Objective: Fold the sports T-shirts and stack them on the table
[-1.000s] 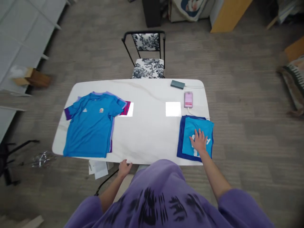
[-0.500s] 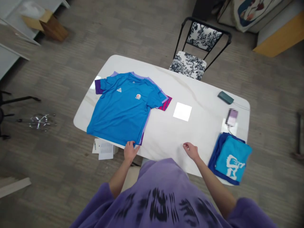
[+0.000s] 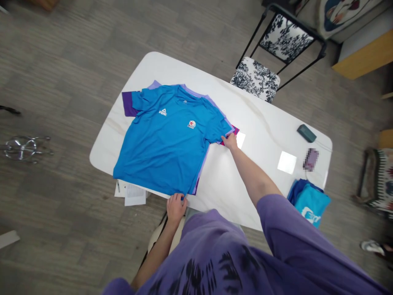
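A blue T-shirt (image 3: 162, 143) lies spread front side up on the table, with a white logo and a small badge on its chest. Under it, lilac (image 3: 155, 85) and dark purple (image 3: 130, 104) garment edges stick out, along with a magenta sleeve end (image 3: 236, 130). My left hand (image 3: 176, 208) is closed on the shirt's bottom hem at the near table edge, by its right corner. With my arm stretched forward, my right hand (image 3: 230, 141) pinches the cuff of the shirt's right-side sleeve; its fingertips are partly hidden.
On the right of the white table (image 3: 258, 180) are folded blue garments (image 3: 316, 203), a phone (image 3: 311, 159) and a dark green case (image 3: 306, 133). A patterned chair (image 3: 256, 78) stands at the far side. Papers (image 3: 135, 194) show below the near-left edge.
My right hand has moved from above the bare tabletop forward and left to the shirt's sleeve. My left hand stays at the hem, now gripping it. The view has shifted.
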{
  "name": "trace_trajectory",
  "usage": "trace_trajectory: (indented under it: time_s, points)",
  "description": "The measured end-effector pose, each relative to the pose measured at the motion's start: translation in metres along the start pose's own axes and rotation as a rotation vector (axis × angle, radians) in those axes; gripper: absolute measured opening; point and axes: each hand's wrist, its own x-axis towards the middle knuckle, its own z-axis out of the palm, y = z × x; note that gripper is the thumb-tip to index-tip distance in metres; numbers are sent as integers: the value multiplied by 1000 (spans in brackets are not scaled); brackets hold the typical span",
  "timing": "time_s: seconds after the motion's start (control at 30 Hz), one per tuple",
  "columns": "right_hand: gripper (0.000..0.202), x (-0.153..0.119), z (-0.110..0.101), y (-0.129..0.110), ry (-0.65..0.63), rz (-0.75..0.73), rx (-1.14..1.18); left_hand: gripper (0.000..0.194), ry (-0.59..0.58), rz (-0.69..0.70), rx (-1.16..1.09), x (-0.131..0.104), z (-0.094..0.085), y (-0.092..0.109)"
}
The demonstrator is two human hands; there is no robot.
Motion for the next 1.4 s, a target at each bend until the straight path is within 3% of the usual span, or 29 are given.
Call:
trace_trajectory:
  time_s: [0.13,0.3,0.4,0.53,0.67,0.73,0.83,1.1,1.2,1.3,1.4]
  points:
    - [25,6,3,1,54,144,6,26,-2,40,-31,-10,-12,3]
    - [34,6,-22,11,92,64,145,22,-1,107,-33,-25,-27,8]
    - [45,10,-40,20,42,-13,252,21,3,139,-17,-35,-30,16]
    - [42,20,-59,38,28,-65,357,19,-17,191,8,-47,-28,39]
    - [36,25,-83,76,58,-26,484,16,-129,228,-9,-58,-11,80]
    - [35,23,-101,106,74,21,553,13,-218,219,-56,-65,9,106]
    - [37,16,-137,164,102,67,616,8,-339,222,-120,-74,56,153]
    - [43,-15,-267,361,228,164,727,3,-681,358,-243,-90,234,319]
    - [45,-27,-317,430,321,153,675,5,-797,432,-280,-98,290,384]
    - [47,-39,-361,487,382,155,607,4,-878,507,-297,-106,325,439]
    - [44,-49,-395,529,427,180,554,5,-834,557,-284,-99,331,476]
